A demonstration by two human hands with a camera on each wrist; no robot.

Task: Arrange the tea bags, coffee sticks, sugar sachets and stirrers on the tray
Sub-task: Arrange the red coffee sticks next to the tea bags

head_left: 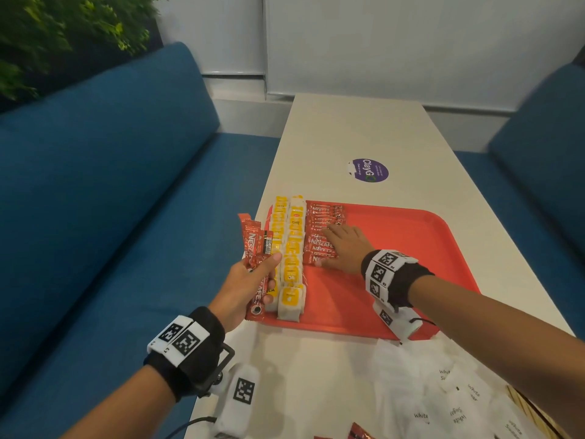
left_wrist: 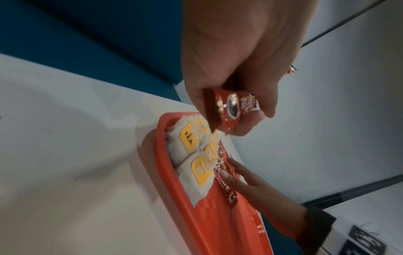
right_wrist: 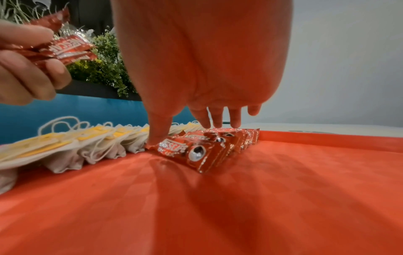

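A red tray (head_left: 395, 236) lies on the white table. Two rows of yellow-tagged tea bags (head_left: 289, 248) run along its left side, and a row of red coffee sticks (head_left: 319, 236) lies beside them. My right hand (head_left: 343, 248) rests flat with straight fingers on that row; its thumb (right_wrist: 158, 134) touches the nearest stick (right_wrist: 196, 150). My left hand (head_left: 253, 280) grips a bunch of red coffee sticks (head_left: 254, 248) above the tray's left edge, with their ends (left_wrist: 231, 107) showing in the left wrist view. White sugar sachets (head_left: 456, 403) lie on the table near me.
A purple round sticker (head_left: 367, 170) marks the table beyond the tray. Blue sofas flank the table at left (head_left: 110, 185) and right (head_left: 544, 160). Wooden stirrers (head_left: 531, 413) lie at the lower right. More red sticks (head_left: 357, 432) peek in at the bottom edge.
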